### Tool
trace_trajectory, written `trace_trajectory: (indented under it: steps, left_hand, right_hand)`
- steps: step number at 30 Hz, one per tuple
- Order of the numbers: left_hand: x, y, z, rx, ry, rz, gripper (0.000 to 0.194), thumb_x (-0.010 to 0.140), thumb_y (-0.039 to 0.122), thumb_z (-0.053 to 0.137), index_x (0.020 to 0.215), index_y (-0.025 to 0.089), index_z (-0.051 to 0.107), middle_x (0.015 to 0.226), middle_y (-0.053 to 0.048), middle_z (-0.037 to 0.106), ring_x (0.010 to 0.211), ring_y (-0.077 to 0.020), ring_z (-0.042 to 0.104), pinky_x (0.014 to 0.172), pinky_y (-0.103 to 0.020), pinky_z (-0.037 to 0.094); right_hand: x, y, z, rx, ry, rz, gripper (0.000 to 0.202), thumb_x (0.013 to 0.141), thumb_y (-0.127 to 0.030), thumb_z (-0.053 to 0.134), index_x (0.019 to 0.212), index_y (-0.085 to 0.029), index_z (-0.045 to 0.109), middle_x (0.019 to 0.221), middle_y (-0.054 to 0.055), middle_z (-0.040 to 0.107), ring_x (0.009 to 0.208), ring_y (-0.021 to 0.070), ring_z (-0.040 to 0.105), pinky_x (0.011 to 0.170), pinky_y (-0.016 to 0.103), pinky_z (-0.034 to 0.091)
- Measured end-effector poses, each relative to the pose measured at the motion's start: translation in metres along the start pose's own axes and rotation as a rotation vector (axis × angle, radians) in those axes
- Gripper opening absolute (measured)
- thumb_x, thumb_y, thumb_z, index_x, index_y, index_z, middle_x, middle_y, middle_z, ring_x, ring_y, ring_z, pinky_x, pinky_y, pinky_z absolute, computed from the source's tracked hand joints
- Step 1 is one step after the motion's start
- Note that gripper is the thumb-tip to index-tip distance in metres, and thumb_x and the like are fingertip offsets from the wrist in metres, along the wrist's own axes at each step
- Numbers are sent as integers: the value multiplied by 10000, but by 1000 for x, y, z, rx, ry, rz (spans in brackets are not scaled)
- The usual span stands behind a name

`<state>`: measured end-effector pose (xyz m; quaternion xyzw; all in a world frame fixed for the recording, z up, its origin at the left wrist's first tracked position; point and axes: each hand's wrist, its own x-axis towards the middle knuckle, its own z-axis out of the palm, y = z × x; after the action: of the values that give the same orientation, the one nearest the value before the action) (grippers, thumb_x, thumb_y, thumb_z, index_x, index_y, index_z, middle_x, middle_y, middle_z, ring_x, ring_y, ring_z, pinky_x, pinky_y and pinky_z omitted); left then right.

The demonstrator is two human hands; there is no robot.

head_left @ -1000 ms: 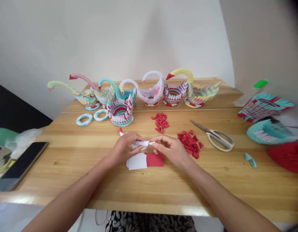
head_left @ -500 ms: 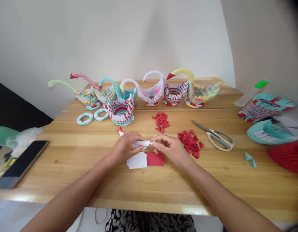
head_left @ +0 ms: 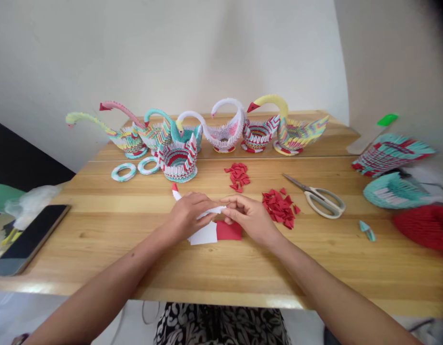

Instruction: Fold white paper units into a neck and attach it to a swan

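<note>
At the middle of a wooden desk [head_left: 99, 239], we see 2 bare hands meet over a folded white paper strip [head_left: 211, 211]. The left hand [head_left: 187, 213] pinches the strip's left end; the right hand [head_left: 245, 215] grips its right end between thumb and fingertips. The strip is held just above the desk, its long axis running left to right, roughly level, with the right tip pointing into the right hand's fingers.

Directly beneath the hands lie a white paper rectangle [head_left: 204, 235] and a red paper rectangle [head_left: 229, 231], side by side and touching. A small red-and-white folded piece [head_left: 176, 190] rests just beyond the left hand.

To the right we find 2 heaps of red folded triangles [head_left: 279, 207] and white-handled scissors [head_left: 324, 201], blades pointing left and away. Along the far edge stands a row of paper swans [head_left: 225, 134], with a round paper bowl [head_left: 178, 163] and 2 paper rings [head_left: 124, 171] in front. A dark phone [head_left: 29, 239] lies at the desk's left edge.
</note>
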<state>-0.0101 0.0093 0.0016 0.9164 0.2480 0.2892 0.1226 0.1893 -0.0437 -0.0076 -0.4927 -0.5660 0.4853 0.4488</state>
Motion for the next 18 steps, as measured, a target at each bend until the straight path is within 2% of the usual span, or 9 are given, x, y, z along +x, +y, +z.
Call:
trace_trajectory:
  steps: [4, 9, 12, 18]
  left_hand:
    - [1, 3, -10, -120, -5, -67, 213, 894, 257, 542, 1005, 140, 681, 835, -79, 678, 757, -161, 601, 675, -250, 435]
    - [2, 7, -20, -233, -64, -120, 254, 930, 261, 491, 1048, 137, 679, 817, -66, 674, 716, -135, 590, 653, -218, 431]
    - [1, 7, -20, -270, -66, -118, 288, 946, 281, 459, 1057, 139, 682, 822, -73, 684, 716, -139, 598, 660, -220, 437]
    - [1, 7, -20, -256, -82, -104, 312, 956, 292, 433, 1041, 127, 684, 850, -87, 696, 738, -145, 610, 664, -223, 442]
  right_hand:
    - [-4, -5, -7, -150, 25, -92, 292, 875, -380, 553, 1089, -199, 633, 798, 27, 712, 720, 160, 667, 696, 281, 514]
    - [-6, -7, -12, -466, 74, -338, 212, 878, -281, 562, 1058, -230, 664, 946, 28, 714, 865, 176, 657, 780, 283, 491]
    - [-5, -5, -11, -502, 58, -414, 210, 864, -261, 592, 1060, -241, 667, 979, 27, 715, 886, 177, 656, 805, 286, 489]
    - [-4, -3, -7, -517, 63, -452, 204, 866, -273, 598, 1050, -243, 682, 996, 45, 723, 892, 191, 667, 800, 301, 500]
